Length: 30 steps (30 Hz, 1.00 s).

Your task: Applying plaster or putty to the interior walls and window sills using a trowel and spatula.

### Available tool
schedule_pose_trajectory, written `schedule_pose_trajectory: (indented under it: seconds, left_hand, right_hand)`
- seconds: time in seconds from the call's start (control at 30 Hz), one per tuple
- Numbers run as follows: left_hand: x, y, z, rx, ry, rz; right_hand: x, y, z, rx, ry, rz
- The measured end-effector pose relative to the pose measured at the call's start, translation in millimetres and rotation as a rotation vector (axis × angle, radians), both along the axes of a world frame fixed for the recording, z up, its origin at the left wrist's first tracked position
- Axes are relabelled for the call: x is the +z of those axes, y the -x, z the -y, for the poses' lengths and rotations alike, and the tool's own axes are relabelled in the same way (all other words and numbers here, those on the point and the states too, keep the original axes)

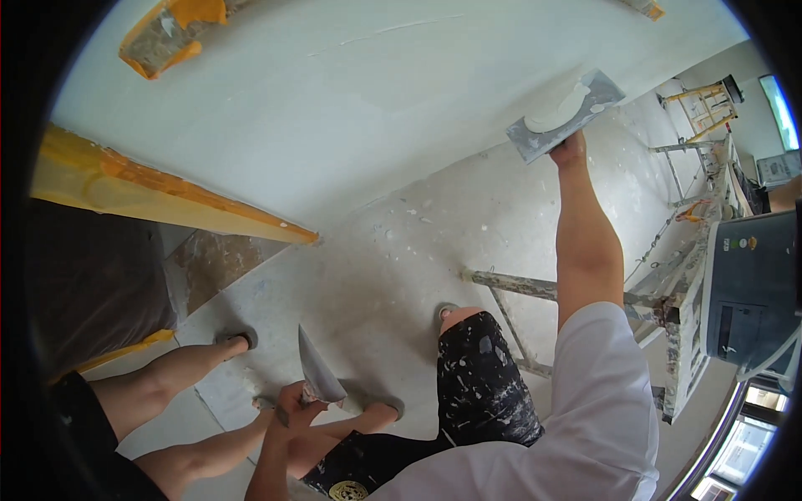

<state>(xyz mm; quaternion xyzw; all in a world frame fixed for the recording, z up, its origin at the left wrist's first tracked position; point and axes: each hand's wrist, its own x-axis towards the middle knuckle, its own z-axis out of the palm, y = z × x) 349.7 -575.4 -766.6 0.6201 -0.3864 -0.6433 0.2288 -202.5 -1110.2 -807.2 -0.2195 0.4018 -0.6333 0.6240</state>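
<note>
My right arm is stretched out toward the far right. My right hand (570,150) is closed under a rectangular grey plastering trowel (528,142), and its handle is hidden. A thick white mound of putty (558,110) lies on the blade. Behind the trowel is the pale wall (359,108); I cannot tell whether they touch. Low in front of me, my left hand (299,406) is wrapped round the handle of a broad-bladed putty knife (317,367), its metal blade tilted upward. A thin raised line (384,35) runs across the wall's upper part.
Another person's bare legs (159,388) stand at left. Orange-and-yellow masking (192,188) edges the wall above a dark covered area (92,275). A splattered metal scaffold (576,292) stands at right beside a dark blue bin-like container (752,284). The concrete floor (384,267) has white splatters.
</note>
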Motion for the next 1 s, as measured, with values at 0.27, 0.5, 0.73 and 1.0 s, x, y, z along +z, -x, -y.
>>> schedule_pose_trajectory:
  seconds: [0.27, 0.5, 0.73, 1.0]
  left_hand:
    - [-111.6, -91.8, 28.1, 0.170, 0.331, 0.318]
    - [-135.1, -134.2, -19.5, 0.495, 0.256, 0.388]
    - [-188.7, -135.3, -21.7, 0.624, 0.312, 0.216]
    - [-221.1, -168.8, -38.4, 0.541, 0.235, 0.174]
  right_hand:
    - [-8.5, 90.7, 85.7, -0.188, 0.268, -0.270]
    - [2.0, 67.2, 77.2, -0.151, 0.294, -0.414]
    - [6.9, -45.2, 26.1, -0.281, 0.329, -0.483]
    - [-2.4, -287.1, -114.2, -0.345, 0.333, -0.699]
